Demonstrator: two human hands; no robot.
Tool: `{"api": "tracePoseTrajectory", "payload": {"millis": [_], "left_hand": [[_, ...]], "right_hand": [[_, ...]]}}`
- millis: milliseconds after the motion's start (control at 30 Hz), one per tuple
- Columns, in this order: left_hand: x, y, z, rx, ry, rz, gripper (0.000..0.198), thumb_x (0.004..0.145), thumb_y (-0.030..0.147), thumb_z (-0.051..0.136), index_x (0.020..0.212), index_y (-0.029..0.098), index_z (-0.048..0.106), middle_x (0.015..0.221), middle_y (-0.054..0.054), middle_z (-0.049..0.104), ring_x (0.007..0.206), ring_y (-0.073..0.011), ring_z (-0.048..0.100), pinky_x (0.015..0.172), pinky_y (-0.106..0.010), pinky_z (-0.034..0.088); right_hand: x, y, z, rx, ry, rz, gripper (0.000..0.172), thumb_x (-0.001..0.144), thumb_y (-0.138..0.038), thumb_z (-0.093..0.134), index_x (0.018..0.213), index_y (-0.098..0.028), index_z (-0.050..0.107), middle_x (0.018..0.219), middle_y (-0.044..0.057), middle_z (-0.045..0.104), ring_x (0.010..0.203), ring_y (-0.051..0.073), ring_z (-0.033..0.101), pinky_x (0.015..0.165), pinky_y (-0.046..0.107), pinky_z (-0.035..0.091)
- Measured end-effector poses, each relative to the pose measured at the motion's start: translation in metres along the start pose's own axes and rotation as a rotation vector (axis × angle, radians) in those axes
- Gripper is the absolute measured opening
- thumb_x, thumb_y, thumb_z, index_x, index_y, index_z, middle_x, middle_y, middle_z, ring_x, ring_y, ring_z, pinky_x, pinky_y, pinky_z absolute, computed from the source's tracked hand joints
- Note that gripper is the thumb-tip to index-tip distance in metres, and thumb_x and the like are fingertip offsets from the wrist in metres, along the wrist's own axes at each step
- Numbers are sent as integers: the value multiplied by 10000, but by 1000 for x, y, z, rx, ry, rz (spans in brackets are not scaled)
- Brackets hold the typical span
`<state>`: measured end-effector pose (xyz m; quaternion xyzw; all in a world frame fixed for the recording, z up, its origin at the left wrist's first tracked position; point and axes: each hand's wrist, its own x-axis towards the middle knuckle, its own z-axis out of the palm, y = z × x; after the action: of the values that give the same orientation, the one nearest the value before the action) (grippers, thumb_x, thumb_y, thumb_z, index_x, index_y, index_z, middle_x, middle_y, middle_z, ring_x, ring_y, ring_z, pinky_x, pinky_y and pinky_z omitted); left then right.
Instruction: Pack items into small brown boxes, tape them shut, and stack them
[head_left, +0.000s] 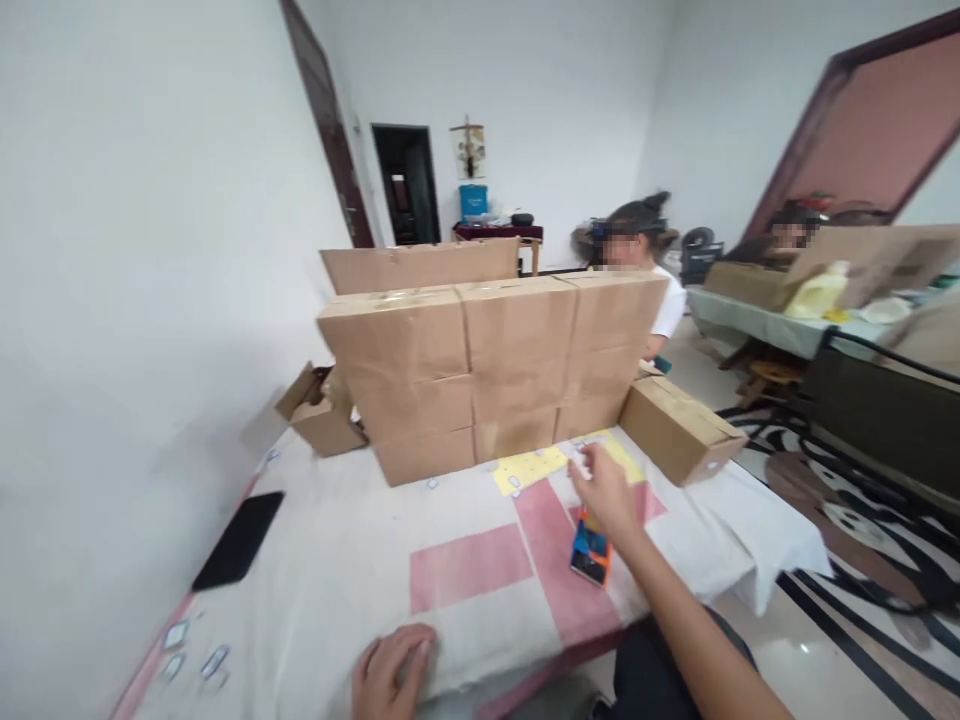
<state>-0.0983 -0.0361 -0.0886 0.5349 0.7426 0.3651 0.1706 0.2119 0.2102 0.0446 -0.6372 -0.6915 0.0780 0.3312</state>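
Observation:
My right hand [606, 492] is above the patterned cloth, on the far side of a small blue and orange box [591, 550]. Its fingers are loosely bent and a little apart, and I see nothing held in them. Part of the small box is hidden behind my wrist. Near the front edge, my left hand [391, 668] rests on the tablecloth [330, 590] with relaxed, slightly curved fingers and nothing in it.
A wall of taped cardboard boxes [517, 375] stands across the table's back. An open carton [322, 415] is at its left, a closed carton [682, 425] at its right. A black flat slab [240, 540] lies at left. A person [667, 300] is behind the boxes.

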Motion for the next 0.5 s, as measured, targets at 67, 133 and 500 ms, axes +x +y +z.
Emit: {"api": "tracePoseTrajectory", "payload": {"millis": [67, 133, 500], "left_hand": [[3, 2, -7, -153, -85, -40, 353, 837, 609, 566, 775, 323, 764, 963, -23, 786, 994, -277, 712, 1046, -480, 468], [14, 4, -20, -297, -108, -47, 466, 817, 679, 570, 662, 266, 720, 837, -42, 772, 867, -259, 722, 902, -407, 550], [314, -30, -197, -255, 351, 121, 302, 890, 381, 606, 1118, 202, 691, 1210, -116, 702, 1189, -278, 614, 1111, -451, 417]], "right_hand": [[-22, -84, 49, 118, -224, -271, 227, 920, -336, 471, 992, -184, 622, 882, 65, 695, 808, 197, 652, 728, 291, 453], [-47, -155, 102, 103, -447, -497, 180, 918, -276, 481, 932, -203, 645, 893, 44, 719, 814, 173, 657, 727, 269, 436], [-117, -224, 235, -159, -543, -693, 316, 990, -275, 399, 876, -163, 672, 902, 106, 719, 888, 245, 660, 806, 353, 423]]}}
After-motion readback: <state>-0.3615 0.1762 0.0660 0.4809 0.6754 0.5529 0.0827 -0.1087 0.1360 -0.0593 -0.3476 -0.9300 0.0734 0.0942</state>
